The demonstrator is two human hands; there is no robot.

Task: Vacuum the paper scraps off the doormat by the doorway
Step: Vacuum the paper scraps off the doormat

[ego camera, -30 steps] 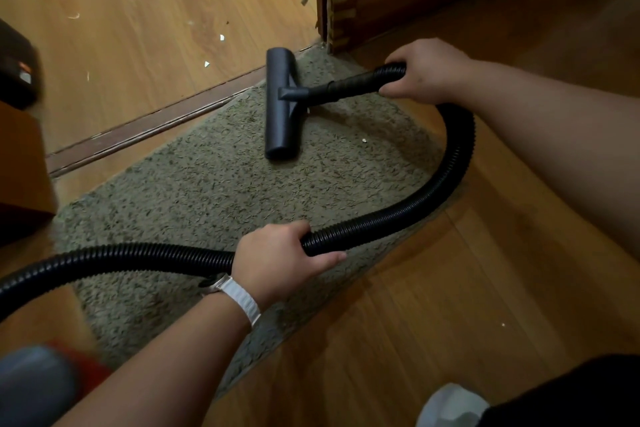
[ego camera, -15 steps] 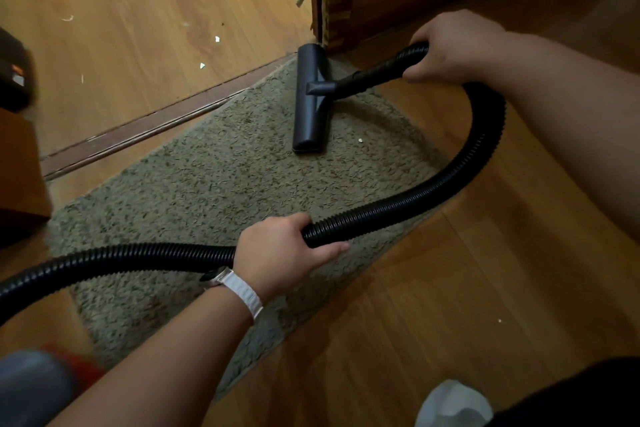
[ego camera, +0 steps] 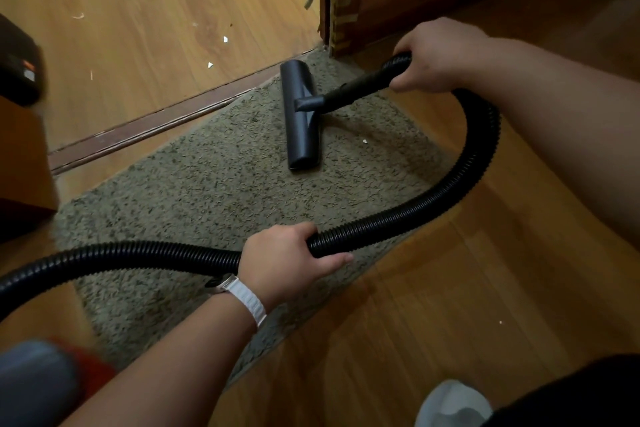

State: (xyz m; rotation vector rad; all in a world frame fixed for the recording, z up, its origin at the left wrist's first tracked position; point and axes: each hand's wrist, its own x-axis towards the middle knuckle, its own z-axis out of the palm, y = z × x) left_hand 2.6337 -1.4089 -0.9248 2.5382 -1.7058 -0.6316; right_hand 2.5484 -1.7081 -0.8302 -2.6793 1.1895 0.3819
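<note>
Here the wooden floor [ego camera: 450, 305] fills most of the view, and on it lies the grey-green doormat [ego camera: 207, 191], its far edge just beside the dark threshold strip [ego camera: 156, 125] and its far right corner at the foot of the reddish door frame [ego camera: 334, 3]. A black ribbed hose [ego camera: 450, 191] runs in from the left edge, crosses the near part of the mat, loops out over the bare boards on the right and curves back up to a rigid black tube [ego camera: 360, 87]. That tube joins the dark nozzle head [ego camera: 300, 114], which lies flat on the mat's far right part, one end close to the threshold. The right hand [ego camera: 436, 55] has its fingers wrapped round the hose where it meets the tube. The left hand [ego camera: 284, 263] grips the hose over the mat's near edge, fingers curled round it and thumb along its side, with a white watch strap [ego camera: 247, 302] on the wrist. One small white paper scrap [ego camera: 364, 141] sits on the mat just right of the nozzle head, apart from it. More white scraps [ego camera: 225, 39] lie on the boards beyond the threshold.
</note>
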